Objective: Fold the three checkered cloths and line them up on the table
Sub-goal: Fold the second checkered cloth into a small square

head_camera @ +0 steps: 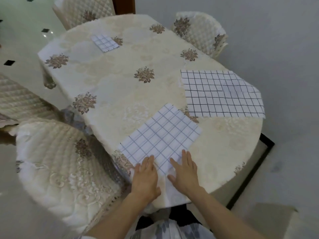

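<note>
Surface: oval dining table (229,171) under a cream tablecloth (117,87) with brown flower motifs. Room: glossy pale tile floor (25,44) with small black diamond insets, plain grey-white wall (267,31) to the right.

Counts:
- Chairs: 4 in view, all in quilted floral covers. Far left (81,12), far right (198,30), near left (60,161), plus one cut off at the left edge (15,100).
- Checkered cloths: 3, all on the table.
- Hands: 2, both bare.

Cloth positions:
- small folded cloth (104,42): far left of the tabletop, well apart from the others.
- black-grid cloth (222,95): right side, lying flat, the largest of the three (grid lines break mid-cloth, so layers overlap there). Its right corner sticks out past the table rim.
- blue-grid cloth (160,135): near edge, laid diagonally, folded to a rectangle; its far corner is just beside the black-grid one.

Grip: left hand (146,176) and right hand (185,171) lie flat, palms down, side by side on the near end of the blue-grid cloth. Fingers straight, left ones together, right ones slightly spread. No pinch, just pressing.
</note>
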Demonstrator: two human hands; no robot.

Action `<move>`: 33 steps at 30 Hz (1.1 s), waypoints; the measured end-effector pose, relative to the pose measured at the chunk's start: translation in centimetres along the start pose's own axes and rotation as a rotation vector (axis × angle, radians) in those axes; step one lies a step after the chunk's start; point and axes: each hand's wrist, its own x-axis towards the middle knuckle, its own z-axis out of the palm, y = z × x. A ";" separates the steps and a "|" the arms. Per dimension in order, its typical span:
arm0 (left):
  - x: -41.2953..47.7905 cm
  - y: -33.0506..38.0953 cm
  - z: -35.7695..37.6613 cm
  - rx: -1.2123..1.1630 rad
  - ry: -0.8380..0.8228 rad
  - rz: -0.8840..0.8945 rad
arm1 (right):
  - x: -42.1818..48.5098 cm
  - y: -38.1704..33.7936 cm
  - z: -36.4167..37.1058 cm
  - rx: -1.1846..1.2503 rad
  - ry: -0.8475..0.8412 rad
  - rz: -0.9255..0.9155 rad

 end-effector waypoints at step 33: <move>0.0 3.4 -1.9 -0.365 0.438 0.244 | 0.0 5.0 0.4 0.161 0.282 0.117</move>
